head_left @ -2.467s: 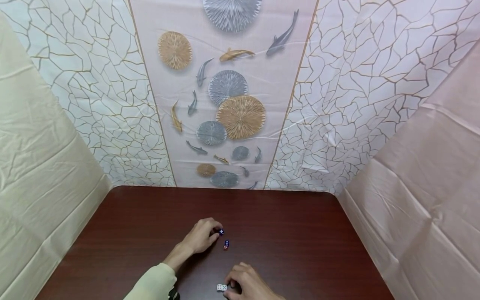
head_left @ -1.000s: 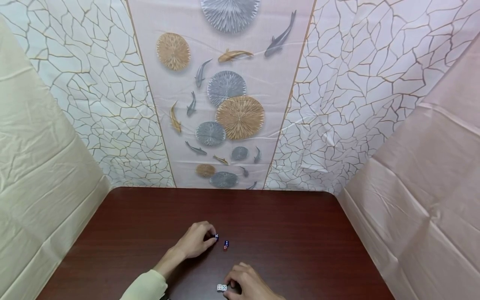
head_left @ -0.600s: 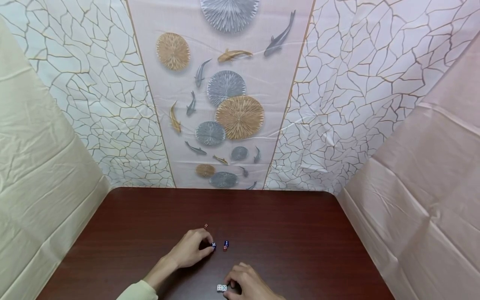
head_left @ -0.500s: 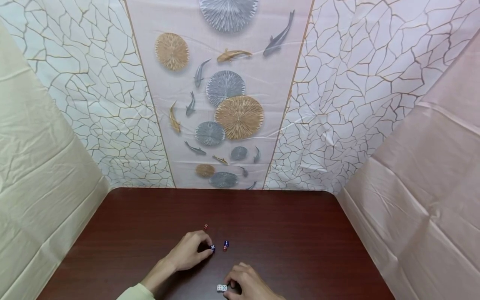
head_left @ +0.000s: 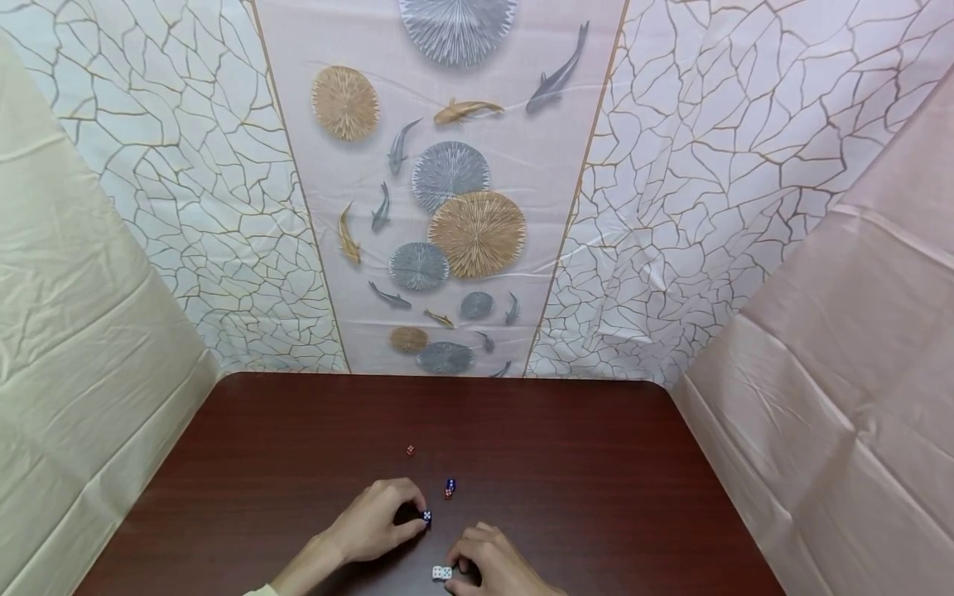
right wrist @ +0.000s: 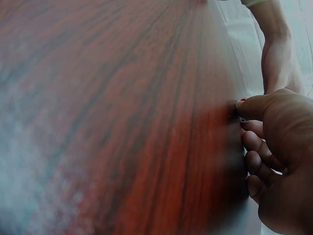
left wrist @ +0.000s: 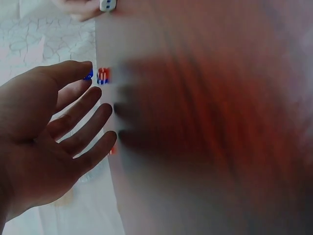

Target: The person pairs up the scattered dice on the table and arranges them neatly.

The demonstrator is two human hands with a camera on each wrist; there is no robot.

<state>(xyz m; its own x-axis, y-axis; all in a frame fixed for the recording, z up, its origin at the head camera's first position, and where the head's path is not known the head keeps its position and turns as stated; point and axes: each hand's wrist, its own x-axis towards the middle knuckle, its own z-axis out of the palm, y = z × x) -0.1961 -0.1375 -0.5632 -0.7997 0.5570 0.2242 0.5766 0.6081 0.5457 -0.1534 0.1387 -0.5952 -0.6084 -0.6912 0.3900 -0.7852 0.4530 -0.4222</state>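
Observation:
My left hand (head_left: pixel 376 521) pinches a blue die (head_left: pixel 427 516) with white pips between thumb and index finger, low over the table. In the left wrist view that blue die (left wrist: pixel 88 74) shows at the thumb tip, the other fingers loosely spread. Nearer the front, my right hand (head_left: pixel 492 559) holds two white dice (head_left: pixel 442 573) side by side, thumb and index at the right one. Its remaining fingers curl under in the right wrist view. Beyond the hands, another blue die (head_left: pixel 450 484) stands right behind a red die (head_left: pixel 448 494).
A lone red die (head_left: pixel 410 450) lies farther back, beyond my left hand. The dark red wooden table (head_left: pixel 566 447) reaches to a patterned cloth backdrop (head_left: pixel 462 248). Plain cloth panels (head_left: pixel 835 397) rise along both sides.
My left hand has drawn the blue die from the back towards me and nearer the white dice. The lone red die has come into sight behind it. My right hand stays put.

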